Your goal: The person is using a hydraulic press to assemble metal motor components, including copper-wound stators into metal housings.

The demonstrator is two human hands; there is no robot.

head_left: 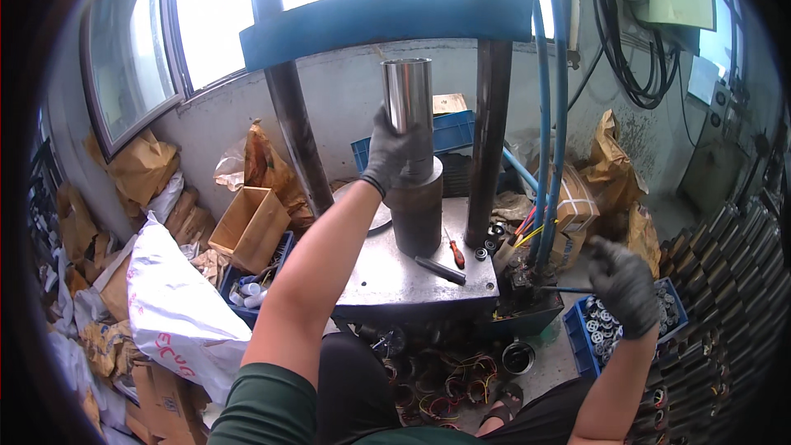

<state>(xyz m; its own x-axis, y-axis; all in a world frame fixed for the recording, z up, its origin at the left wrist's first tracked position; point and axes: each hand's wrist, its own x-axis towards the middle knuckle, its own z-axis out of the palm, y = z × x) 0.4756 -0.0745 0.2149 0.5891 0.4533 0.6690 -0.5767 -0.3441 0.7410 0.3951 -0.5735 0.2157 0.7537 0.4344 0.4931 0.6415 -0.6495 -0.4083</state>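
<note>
Holding: left hand (pixel 394 152) in a dark grey knit glove is clamped around the lower part of a shiny steel cylindrical sleeve (pixel 408 95), which stands upright
Sleeve position: its lower end sits on, or just inside, the top of a dark round metal die block (pixel 417 214); whether it is fully seated I cannot tell, since the glove hides the joint
Die block: upright near the middle of the grey steel press table (pixel 395 280), between the two dark press columns
Right hand: right hand (pixel 626 284), gloved the same, is curled shut over the blue plastic crate of small round metal parts (pixel 595 331) off the table's right edge; what it grips, if anything, I cannot tell
Judged done: sleeve brought onto the block and lined up under the blue press crosshead (pixel 387 21)
Judged left: the sleeve stands tall above the block, so pressing looks not yet done
Loose on table: an orange-handled screwdriver (pixel 454 251) and a dark steel rod (pixel 440 270) lie near the front right corner, apart from the block
</note>
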